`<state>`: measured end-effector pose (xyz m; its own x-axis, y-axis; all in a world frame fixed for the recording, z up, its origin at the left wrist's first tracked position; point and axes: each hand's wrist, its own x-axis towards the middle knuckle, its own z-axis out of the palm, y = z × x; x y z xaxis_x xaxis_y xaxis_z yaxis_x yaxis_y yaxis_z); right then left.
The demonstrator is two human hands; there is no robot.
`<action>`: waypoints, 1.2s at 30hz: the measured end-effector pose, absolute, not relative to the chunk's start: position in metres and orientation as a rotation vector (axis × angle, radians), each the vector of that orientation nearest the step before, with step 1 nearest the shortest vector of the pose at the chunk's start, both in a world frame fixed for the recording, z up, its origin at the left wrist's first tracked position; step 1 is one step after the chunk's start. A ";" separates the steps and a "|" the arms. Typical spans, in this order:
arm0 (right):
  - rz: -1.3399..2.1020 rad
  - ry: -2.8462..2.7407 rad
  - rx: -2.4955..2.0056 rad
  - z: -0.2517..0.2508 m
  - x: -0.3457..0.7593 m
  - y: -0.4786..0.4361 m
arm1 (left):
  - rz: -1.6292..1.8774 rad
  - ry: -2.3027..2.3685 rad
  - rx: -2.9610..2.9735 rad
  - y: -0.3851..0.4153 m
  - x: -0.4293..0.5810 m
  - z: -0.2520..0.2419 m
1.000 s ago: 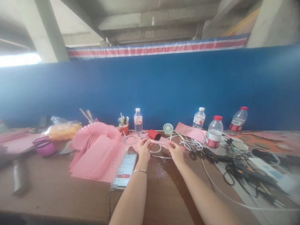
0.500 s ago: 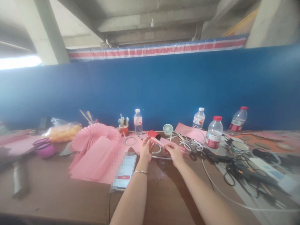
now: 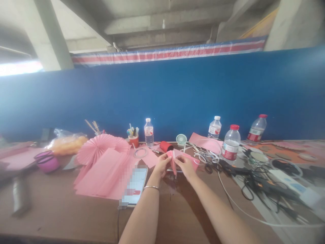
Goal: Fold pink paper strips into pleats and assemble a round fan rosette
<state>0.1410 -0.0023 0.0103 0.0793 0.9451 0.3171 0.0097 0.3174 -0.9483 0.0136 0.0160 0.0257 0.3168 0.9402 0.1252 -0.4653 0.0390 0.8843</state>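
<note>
Both hands pinched a folded pink paper above the desk.

The folded pink paper (image 3: 173, 160) stood between the left hand (image 3: 162, 165) and the right hand (image 3: 187, 166), gripped by the fingertips of each, its pleats gathered at the bottom and spreading upward. It was held just over the brown desk (image 3: 63, 210), in front of a red cup (image 3: 166, 146) lying on its side. A phone (image 3: 134, 186) lay beside the left wrist, on pink sheets (image 3: 101, 176).
</note>
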 end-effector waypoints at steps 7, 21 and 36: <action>0.954 -1.090 -0.902 0.009 0.143 0.001 | 1.070 0.524 1.155 0.009 0.017 0.026; 0.576 -1.280 -1.069 0.024 0.137 -0.013 | 1.298 0.788 1.259 0.017 0.024 0.024; 0.180 -1.642 -1.265 0.020 0.148 -0.008 | 1.324 0.867 1.278 0.017 0.024 0.022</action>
<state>0.1484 -0.0079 0.0200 0.0620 0.7896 0.6105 0.6389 0.4386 -0.6321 0.0238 0.0174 0.0220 0.1243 0.9697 0.2104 -0.1943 -0.1841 0.9635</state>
